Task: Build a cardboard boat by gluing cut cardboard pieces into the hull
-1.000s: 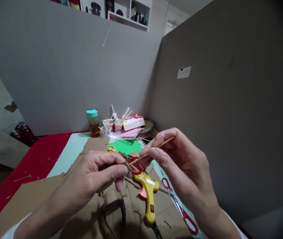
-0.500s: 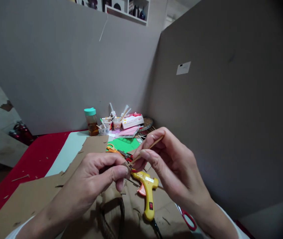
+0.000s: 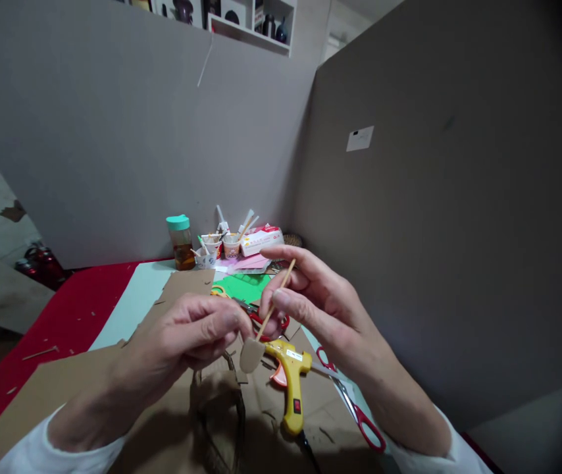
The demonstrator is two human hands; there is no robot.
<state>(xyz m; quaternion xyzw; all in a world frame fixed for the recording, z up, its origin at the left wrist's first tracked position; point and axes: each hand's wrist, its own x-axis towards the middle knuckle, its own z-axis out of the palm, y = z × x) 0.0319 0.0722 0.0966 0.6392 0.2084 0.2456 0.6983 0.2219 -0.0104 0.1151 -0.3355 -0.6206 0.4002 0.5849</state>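
Note:
Between thumb and fingers, my right hand [image 3: 305, 296] pinches a thin wooden stick [image 3: 276, 299] that slants down to the left. At its lower end is a small rounded cardboard piece [image 3: 252, 355], like a little paddle blade. My left hand [image 3: 202, 332] is closed, its fingertips against or close beside the upper edge of that piece; what they grip, if anything, is hidden. Just beyond the blade lies a yellow glue gun [image 3: 291, 382] on its side. Below my left hand stands a brown cardboard form with a dark looped edge [image 3: 239, 421].
Red-handled scissors [image 3: 355, 408] lie at the right, with another red-handled tool [image 3: 281, 326] behind my right fingers. Cardboard sheets [image 3: 78, 382] cover the red table [image 3: 88, 296]. A teal-lidded bottle [image 3: 179, 243], paper cups [image 3: 232, 247] and a white box [image 3: 262, 241] stand against the grey partition [image 3: 162, 145].
The stick has turned steeper, bringing the cardboard piece's broad face into view. My left thumb has come off that face, and my right hand has shifted left.

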